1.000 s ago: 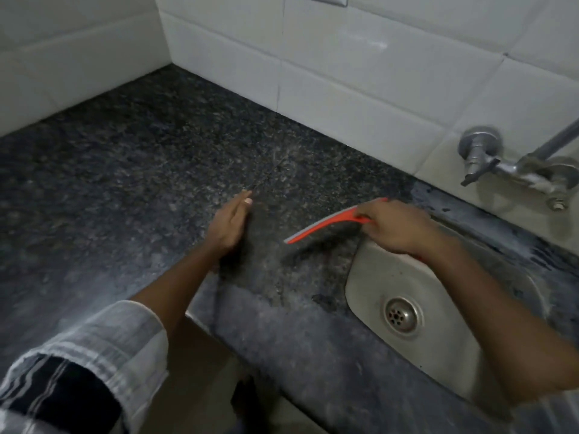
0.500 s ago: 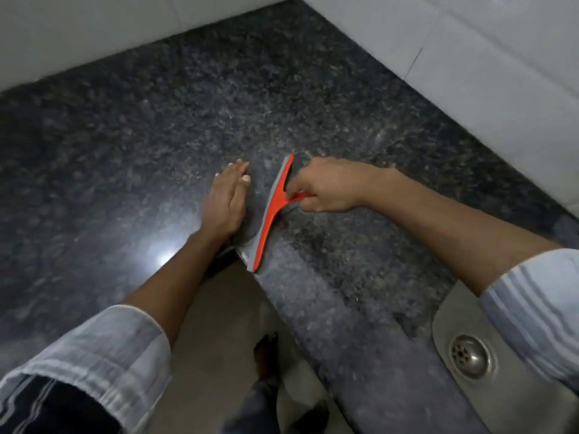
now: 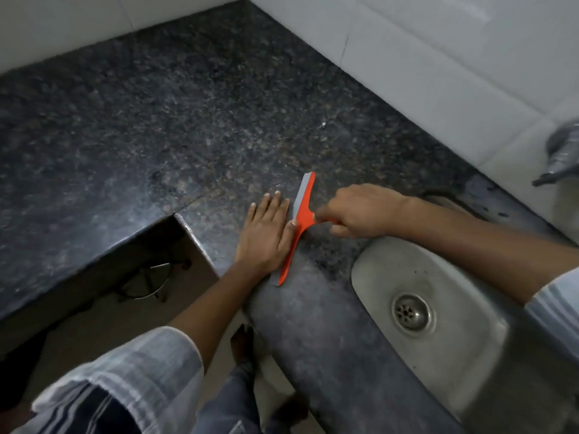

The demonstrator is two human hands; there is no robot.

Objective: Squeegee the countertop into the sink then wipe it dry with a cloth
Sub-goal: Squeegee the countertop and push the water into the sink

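An orange squeegee [image 3: 301, 220] with a grey rubber blade lies blade-down on the dark speckled granite countertop [image 3: 175, 120], running from the front edge toward the back. My right hand [image 3: 360, 211] grips its handle from the sink side. My left hand [image 3: 266, 233] rests flat on the counter, fingers together, its thumb side touching the blade. The steel sink [image 3: 438, 308] with its round drain [image 3: 410, 312] sits just right of the squeegee. No cloth is in view.
White tiled walls [image 3: 438, 73] close off the counter at the back and left. A metal tap fitting [image 3: 560, 155] shows at the right edge. The L-shaped counter has an inner corner [image 3: 177, 216]; below it are the floor, my legs and a wire stand [image 3: 147, 277].
My right hand carried the squeegee from the sink edge out to the left beside my left hand and set the blade on the counter. It now stands closer to the sink.
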